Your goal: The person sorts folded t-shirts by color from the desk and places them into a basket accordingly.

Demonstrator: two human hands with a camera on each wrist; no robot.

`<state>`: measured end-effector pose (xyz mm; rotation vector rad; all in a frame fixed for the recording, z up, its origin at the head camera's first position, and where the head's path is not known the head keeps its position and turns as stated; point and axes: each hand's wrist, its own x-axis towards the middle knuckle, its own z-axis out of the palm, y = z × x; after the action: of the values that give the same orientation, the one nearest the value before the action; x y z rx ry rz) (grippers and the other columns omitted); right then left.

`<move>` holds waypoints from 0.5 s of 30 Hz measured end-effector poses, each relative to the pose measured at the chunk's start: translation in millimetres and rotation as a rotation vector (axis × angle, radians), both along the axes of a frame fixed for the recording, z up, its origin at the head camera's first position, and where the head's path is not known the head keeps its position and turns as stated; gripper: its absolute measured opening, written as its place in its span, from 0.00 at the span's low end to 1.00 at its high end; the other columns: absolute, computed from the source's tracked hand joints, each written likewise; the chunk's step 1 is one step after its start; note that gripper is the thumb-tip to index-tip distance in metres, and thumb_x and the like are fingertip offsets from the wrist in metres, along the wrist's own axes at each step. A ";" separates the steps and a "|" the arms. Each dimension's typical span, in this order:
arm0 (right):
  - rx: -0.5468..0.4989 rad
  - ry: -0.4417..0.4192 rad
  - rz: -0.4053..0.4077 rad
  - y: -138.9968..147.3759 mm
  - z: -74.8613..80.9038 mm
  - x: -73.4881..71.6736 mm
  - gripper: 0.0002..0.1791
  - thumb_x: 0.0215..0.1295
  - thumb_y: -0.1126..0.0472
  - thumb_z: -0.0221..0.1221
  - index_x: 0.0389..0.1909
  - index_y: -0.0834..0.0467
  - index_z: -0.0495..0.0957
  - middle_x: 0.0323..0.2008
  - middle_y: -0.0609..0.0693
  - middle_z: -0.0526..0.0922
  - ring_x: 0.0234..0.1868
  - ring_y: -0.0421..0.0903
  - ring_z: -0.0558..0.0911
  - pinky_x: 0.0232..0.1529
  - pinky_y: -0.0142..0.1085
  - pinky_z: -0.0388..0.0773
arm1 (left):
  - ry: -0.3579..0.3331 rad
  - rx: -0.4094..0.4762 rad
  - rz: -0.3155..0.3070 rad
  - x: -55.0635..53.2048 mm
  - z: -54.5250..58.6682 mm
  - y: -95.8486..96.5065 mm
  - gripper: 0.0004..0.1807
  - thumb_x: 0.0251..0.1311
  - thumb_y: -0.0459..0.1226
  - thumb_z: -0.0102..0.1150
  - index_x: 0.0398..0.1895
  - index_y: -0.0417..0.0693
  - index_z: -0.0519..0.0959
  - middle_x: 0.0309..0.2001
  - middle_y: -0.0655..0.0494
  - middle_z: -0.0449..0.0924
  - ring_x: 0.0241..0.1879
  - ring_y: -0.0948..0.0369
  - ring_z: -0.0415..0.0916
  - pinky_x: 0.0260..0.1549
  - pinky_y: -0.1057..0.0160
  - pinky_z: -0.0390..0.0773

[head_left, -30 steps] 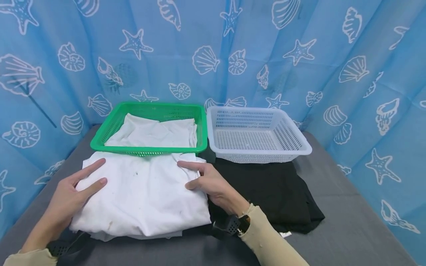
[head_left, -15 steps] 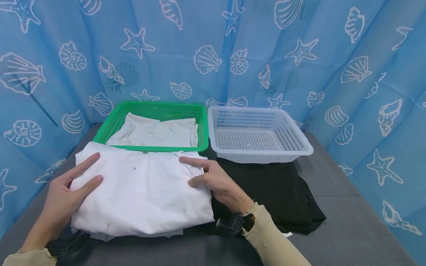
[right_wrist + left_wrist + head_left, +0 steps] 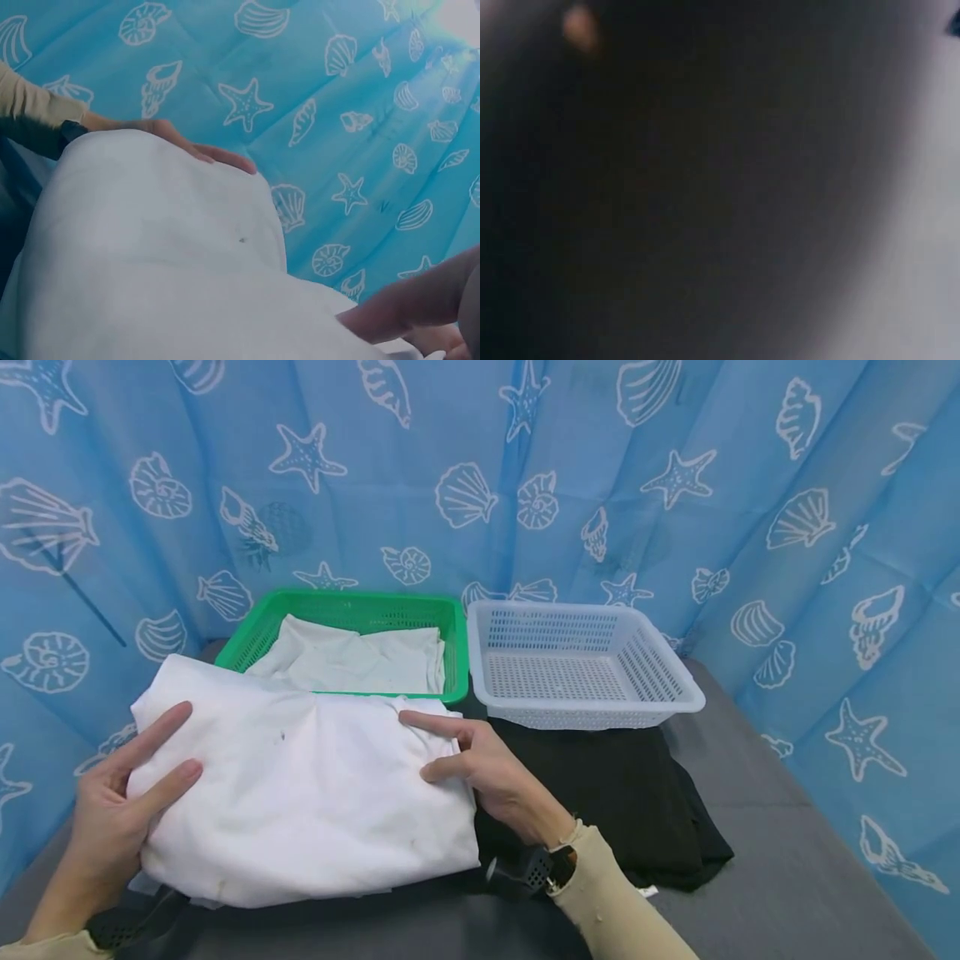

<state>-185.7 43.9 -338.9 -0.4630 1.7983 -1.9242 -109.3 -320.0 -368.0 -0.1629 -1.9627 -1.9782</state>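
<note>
A folded white cloth [image 3: 307, 793], marked with a few small dark spots, lies in front of the green basket in the head view. My left hand [image 3: 123, 802] grips its left end, thumb and index finger on top and the other fingers out of sight beneath. That end is tilted up higher than the right one. At the right edge, my right hand [image 3: 487, 768] holds the cloth between thumb and fingers. More white fabric [image 3: 144, 883] peeks out under its lower left. The right wrist view shows the left hand [image 3: 176, 141] over the cloth's raised end. The left wrist view is dark and blurred.
Behind the cloth stands a green basket [image 3: 454, 652] with folded white fabric [image 3: 360, 660] inside. A white basket [image 3: 585, 714] sits to its right. Folded black fabric [image 3: 592, 802] lies beside my right forearm on the grey surface [image 3: 795, 877]. A blue shell-patterned curtain [image 3: 570, 435] closes off the back.
The left end of the white cloth has risen and shifted left with my left hand, now covering part of the green basket's front rim. My right hand has barely moved.
</note>
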 end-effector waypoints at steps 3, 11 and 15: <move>-0.017 0.005 0.009 0.5 1.1 0.2 0.37 0.48 0.79 0.63 0.61 0.51 0.79 0.69 0.45 0.65 0.62 0.49 0.68 0.59 0.44 0.69 | 0.042 -0.003 0.010 0.6 1.9 0.5 0.34 0.63 0.20 0.57 0.72 0.44 0.66 0.70 0.51 0.62 0.59 0.61 0.65 0.39 0.73 0.78; -0.004 0.062 0.034 -2.7 -0.5 3.1 0.36 0.51 0.77 0.64 0.62 0.51 0.78 0.66 0.47 0.70 0.59 0.49 0.70 0.56 0.43 0.72 | -0.082 -0.428 0.323 -1.6 5.0 -3.4 0.28 0.63 0.37 0.66 0.68 0.57 0.74 0.67 0.56 0.70 0.62 0.65 0.63 0.42 0.82 0.68; -0.011 0.131 0.061 -10.5 -2.8 8.4 0.35 0.53 0.76 0.65 0.63 0.52 0.78 0.63 0.46 0.75 0.53 0.47 0.75 0.50 0.40 0.76 | -0.123 -0.581 0.522 -2.0 4.7 -4.1 0.23 0.59 0.45 0.69 0.59 0.60 0.81 0.58 0.50 0.78 0.52 0.73 0.69 0.37 0.80 0.65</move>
<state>-177.3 33.4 -341.7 -0.6545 1.8332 -1.9017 -111.3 -324.1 -363.4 0.3095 -2.3089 -1.0917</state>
